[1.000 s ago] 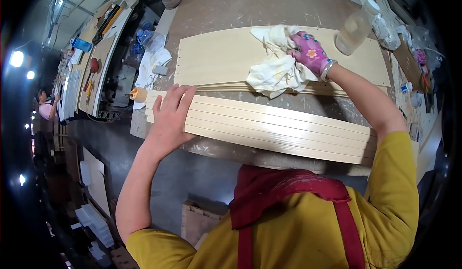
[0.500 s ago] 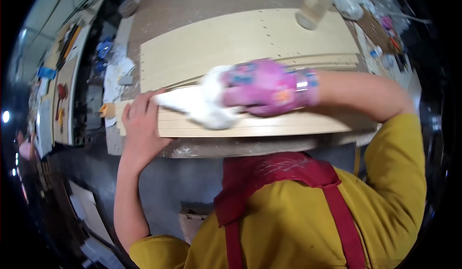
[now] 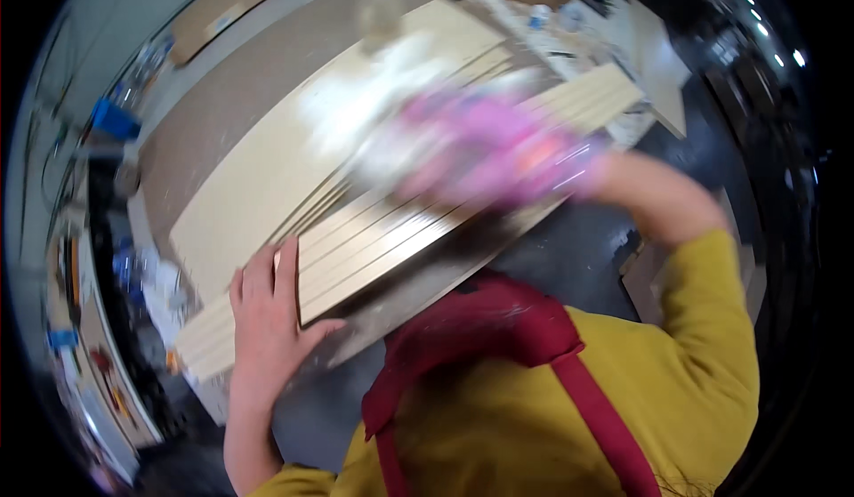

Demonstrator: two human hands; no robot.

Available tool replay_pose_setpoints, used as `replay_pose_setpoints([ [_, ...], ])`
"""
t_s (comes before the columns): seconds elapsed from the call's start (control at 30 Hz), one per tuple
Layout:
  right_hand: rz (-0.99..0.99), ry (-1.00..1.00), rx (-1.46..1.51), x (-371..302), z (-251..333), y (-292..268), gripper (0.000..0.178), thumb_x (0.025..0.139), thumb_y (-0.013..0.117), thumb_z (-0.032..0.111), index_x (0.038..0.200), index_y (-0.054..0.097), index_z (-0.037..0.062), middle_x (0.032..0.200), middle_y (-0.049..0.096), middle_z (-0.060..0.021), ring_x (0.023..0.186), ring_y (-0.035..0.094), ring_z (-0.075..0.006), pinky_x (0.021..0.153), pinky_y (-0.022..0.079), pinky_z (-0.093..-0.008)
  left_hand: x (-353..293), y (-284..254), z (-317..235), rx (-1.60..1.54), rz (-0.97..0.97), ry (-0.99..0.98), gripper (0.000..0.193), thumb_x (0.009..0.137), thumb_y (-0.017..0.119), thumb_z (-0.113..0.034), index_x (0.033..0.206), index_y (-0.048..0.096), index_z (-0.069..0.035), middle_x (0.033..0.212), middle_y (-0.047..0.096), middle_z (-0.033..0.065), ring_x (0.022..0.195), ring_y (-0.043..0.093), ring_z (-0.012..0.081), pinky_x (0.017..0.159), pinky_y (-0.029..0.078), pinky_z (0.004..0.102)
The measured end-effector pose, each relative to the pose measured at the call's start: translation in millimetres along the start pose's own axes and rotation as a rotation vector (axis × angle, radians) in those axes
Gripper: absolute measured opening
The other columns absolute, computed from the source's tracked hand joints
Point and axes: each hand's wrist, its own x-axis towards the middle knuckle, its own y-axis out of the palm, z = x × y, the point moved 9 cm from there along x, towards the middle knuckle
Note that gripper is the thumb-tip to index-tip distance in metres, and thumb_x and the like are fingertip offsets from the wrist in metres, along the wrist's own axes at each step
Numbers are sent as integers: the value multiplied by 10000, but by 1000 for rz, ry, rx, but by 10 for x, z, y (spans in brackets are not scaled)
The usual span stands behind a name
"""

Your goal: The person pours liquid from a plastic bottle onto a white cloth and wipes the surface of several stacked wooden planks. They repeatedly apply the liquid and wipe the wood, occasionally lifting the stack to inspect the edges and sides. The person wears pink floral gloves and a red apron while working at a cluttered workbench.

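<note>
My right hand (image 3: 503, 145), in a pink patterned glove, is closed on a white cloth (image 3: 365, 96). Hand and cloth are smeared by motion over the pale wooden strips (image 3: 356, 261), which lie side by side along the bench's near edge. My bare left hand (image 3: 267, 328) rests flat on the left part of these strips. Its fingers are stretched out, and the thumb spreads over their near edge. Beyond the strips lie wide pale wooden panels (image 3: 258, 185), overlapping one another; the cloth hides part of them.
The brown workbench (image 3: 191, 110) runs behind the panels. A blurred jar (image 3: 380, 15) stands at their far side. Blue box (image 3: 116, 119) and bottles are at the far left. Papers and small items litter the right end. A shelf with tools (image 3: 102, 363) stands left.
The view has turned, so the bench now slants up to the right. The cloth in my right hand has swung outward over the panels. My left hand stays on the strips, thumb spread wider.
</note>
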Motion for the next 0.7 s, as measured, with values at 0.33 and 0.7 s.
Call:
replay_pose_setpoints([
  [0.33, -29, 683, -16, -1994, -1598, 245, 309, 834, 597, 244, 1121, 601, 129, 980, 638, -110, 847, 633, -272, 744, 522, -396, 167, 137, -91, -19, 30, -181, 995, 540, 825, -187, 1393, 333, -49, 1275, 421, 171, 1186, 385, 341, 1031, 276, 418],
  [0.7, -664, 782, 559, -3150, -3823, -391, 564, 950, 485, 354, 1340, 402, -45, 1249, 556, -205, 1208, 499, -288, 1049, 365, -375, 465, 121, -397, -240, 284, -298, 1009, 530, 863, -205, 1388, 357, -44, 1320, 447, 168, 1236, 417, 333, 1046, 323, 395],
])
